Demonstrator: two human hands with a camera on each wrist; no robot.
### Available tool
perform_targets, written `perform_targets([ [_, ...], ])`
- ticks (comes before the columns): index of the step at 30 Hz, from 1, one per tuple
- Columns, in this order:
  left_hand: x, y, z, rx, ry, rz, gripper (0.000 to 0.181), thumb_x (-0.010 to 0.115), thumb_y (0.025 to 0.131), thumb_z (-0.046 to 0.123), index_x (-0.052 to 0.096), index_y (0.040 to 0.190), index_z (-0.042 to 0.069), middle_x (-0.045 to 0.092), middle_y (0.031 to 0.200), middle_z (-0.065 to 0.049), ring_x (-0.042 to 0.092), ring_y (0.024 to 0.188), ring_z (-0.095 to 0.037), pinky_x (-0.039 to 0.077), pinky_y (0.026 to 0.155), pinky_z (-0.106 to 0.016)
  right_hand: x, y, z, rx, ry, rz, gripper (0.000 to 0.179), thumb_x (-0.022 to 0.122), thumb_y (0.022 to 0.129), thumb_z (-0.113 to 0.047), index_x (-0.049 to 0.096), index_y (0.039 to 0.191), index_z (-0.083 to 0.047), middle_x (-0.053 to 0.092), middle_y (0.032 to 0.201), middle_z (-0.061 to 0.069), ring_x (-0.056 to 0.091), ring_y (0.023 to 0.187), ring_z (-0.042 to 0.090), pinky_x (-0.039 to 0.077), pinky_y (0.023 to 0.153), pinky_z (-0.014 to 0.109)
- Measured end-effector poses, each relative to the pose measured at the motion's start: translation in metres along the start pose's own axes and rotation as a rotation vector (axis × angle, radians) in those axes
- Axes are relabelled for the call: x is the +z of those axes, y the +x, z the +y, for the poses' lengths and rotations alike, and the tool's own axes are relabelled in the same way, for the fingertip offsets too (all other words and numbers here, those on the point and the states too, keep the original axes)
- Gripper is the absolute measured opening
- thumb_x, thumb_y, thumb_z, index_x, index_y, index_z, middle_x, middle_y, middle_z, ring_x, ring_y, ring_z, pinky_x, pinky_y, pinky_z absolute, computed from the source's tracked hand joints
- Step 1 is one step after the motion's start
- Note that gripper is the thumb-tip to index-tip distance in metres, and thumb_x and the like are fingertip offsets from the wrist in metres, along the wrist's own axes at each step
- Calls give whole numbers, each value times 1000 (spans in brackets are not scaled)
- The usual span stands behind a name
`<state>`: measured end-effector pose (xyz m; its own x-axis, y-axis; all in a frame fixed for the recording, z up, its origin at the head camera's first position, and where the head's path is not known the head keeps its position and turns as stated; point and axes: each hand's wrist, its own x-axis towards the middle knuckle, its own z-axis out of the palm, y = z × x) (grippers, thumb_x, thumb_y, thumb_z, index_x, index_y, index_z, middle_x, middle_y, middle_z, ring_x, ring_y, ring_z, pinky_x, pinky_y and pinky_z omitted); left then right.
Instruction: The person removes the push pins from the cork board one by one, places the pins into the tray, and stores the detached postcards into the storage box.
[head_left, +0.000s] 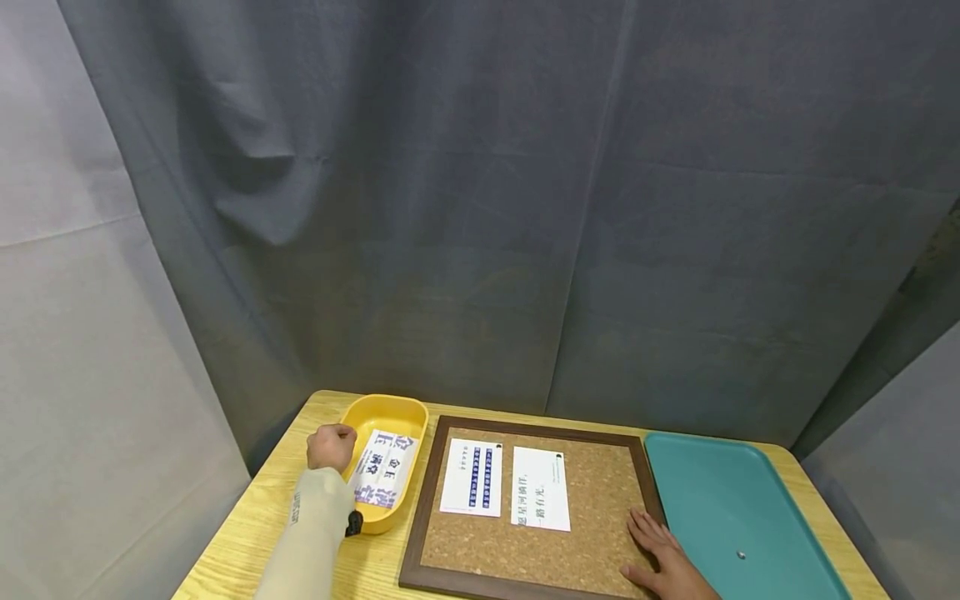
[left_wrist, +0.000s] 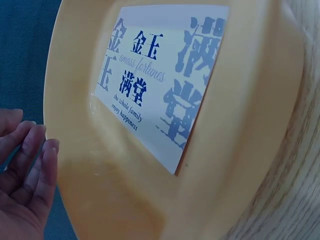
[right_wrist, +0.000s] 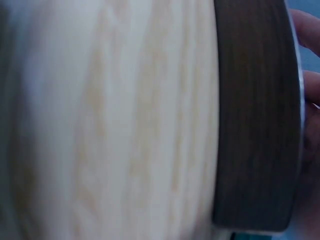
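Observation:
My left hand (head_left: 330, 447) is over the left rim of a yellow plastic bin (head_left: 386, 406). In the left wrist view its fingers (left_wrist: 48, 165) are loosely bent beside the bin's edge, with nothing visible between them. Inside the bin lies a white card (left_wrist: 150, 65) printed with blue Chinese characters and English words. My right hand (head_left: 663, 557) rests with spread fingers at the lower right of a framed cork board (head_left: 525, 557). Two white printed cards, a left card (head_left: 454, 479) and a right card (head_left: 553, 492), lie side by side on the cork.
A teal tray (head_left: 750, 492) lies right of the board, with a small shiny piece (head_left: 741, 554) on it. All stand on a wood-grain table (head_left: 240, 533). Behind the table hangs a dark grey curtain (head_left: 480, 208); a pale cloth (head_left: 97, 358) hangs on the left.

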<state>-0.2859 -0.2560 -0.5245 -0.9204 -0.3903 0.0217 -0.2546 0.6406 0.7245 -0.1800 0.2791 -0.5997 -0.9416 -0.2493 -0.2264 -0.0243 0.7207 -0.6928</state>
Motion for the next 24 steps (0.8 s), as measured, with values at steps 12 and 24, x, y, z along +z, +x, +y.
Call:
perform_targets([
  [12,4,1,-1,11,-13,9,26,61,93,14,69,110,-5,67,108,-23,63,97,-36,51,88,-50,1,-1,2,-43,-18,17,83,68,87,-38,35,139,16,22,148,38,10,137,55,8,107,69],
  [24,8,-5,1,39,-31,19,27,63,91,16,69,109,-3,69,104,-19,64,96,-37,50,86,-51,1,0,0,3,-23,10,83,68,87,-41,36,140,14,23,149,36,9,138,55,7,108,68],
])
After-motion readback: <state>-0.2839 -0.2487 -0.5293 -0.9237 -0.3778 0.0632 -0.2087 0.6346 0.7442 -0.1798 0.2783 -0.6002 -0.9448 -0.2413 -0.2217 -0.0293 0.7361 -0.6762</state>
